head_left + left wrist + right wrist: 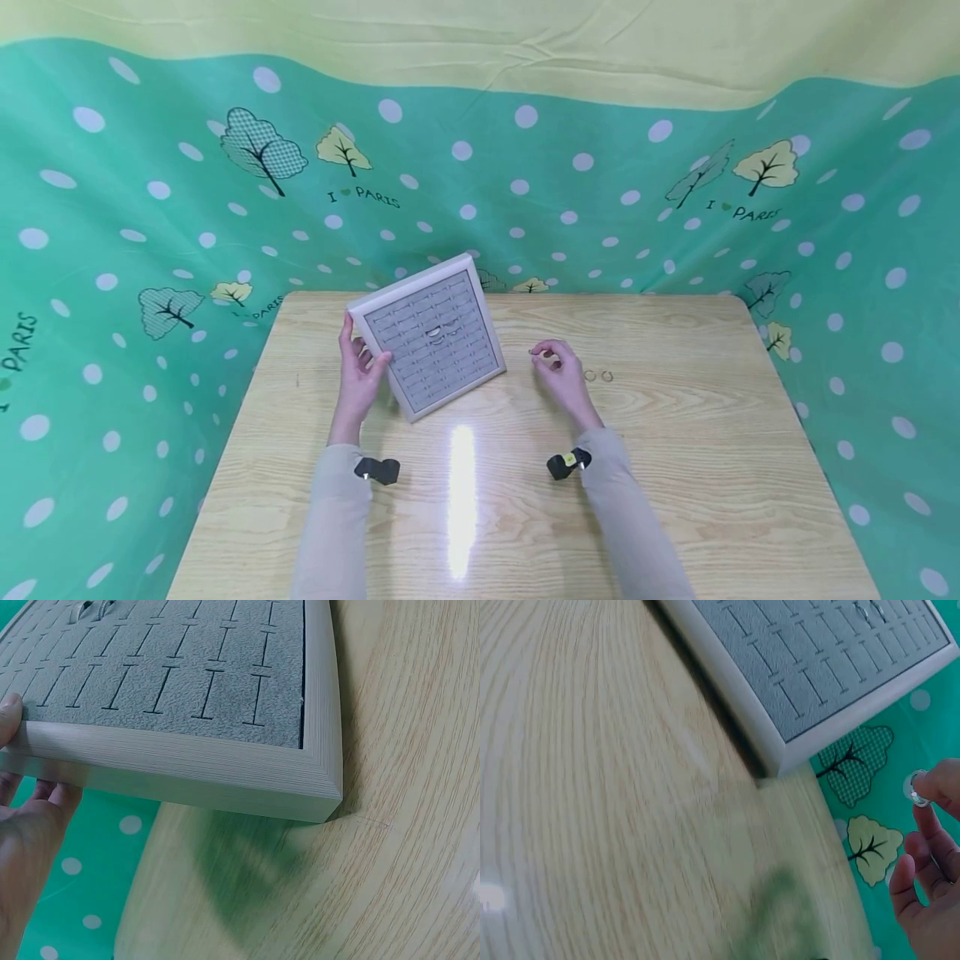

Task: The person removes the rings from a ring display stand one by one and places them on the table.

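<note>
A square ring display tray (405, 300) with a pale frame and a grey slotted pad is tilted up on the table. My left hand (358, 375) grips its left side, thumb on the front and fingers behind, as the left wrist view (34, 832) also shows. Several rings (435, 333) sit in slots near the middle of the pad. To the right of the tray, my right hand (558, 371) pinches a small silver ring (917, 789) between thumb and fingertip, apart from the tray.
Two loose rings (590, 376) lie on the wooden table (712, 467) just right of my right hand. A green dotted curtain (525, 192) hangs behind the table and along both sides. A bright light reflection falls on the tabletop between the forearms.
</note>
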`<state>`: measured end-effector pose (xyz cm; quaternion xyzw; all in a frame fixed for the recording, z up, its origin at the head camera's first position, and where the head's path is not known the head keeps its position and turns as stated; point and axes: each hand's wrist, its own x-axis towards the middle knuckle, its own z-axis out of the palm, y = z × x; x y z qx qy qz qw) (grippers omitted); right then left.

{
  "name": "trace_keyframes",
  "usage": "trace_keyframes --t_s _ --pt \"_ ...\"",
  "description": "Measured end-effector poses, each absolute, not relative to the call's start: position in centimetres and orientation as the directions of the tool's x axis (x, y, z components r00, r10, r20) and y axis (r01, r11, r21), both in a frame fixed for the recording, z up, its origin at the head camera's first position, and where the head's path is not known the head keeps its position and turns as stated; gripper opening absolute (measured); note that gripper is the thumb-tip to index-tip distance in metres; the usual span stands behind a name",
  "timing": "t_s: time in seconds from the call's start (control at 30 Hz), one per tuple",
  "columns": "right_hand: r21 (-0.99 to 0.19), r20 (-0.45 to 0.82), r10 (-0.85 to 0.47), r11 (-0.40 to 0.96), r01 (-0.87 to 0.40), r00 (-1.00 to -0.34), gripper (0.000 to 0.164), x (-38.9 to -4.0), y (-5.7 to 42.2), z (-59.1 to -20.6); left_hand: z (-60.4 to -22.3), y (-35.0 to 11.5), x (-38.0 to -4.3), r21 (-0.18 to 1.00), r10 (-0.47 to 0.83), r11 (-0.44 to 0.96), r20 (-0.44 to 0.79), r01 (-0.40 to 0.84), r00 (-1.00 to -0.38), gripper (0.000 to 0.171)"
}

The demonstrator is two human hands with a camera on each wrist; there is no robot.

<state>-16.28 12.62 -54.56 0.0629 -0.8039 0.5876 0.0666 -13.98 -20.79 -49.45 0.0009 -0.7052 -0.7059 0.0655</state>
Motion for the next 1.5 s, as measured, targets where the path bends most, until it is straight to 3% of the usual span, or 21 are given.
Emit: trace_keyframes --t_s 0.3,0.63,0.83,1.03,1.5 --pt "-0.932 0.194 -0.015 0.308 -0.189 -0.981 0.011 -14.6 14.2 -52.3 -49.5 -20.8 -14.0 0.994 -0.084 0.011 0.11 0.109 -0.99 0.091" --pt "-0.936 0.106 0.075 0.345 -0.074 -0.992 0.013 -13.4 16.7 -52.6 -49.4 -20.8 -13.9 0.991 -0.08 0.018 0.133 0.132 -0.988 0.092" --pt "-0.949 0.094 0.111 0.312 -0.056 -0.989 0.013 -13.1 18.8 -54.0 -49.6 -20.9 -14.0 0.991 -0.075 0.015 0.135 0.135 -0.988 0.091" --pt "-0.922 0.05 0.145 0.386 0.01 -0.988 0.015 -13.6 21.7 -57.3 -49.8 -20.9 -14.1 0.989 -0.076 0.023 0.145 0.144 -0.986 0.092" --pt "-0.867 0.076 0.201 0.497 0.035 -0.977 0.013 -13.5 25.7 -58.7 -52.3 -21.6 -15.1 0.986 -0.089 0.006 0.165 0.165 -0.982 0.094"
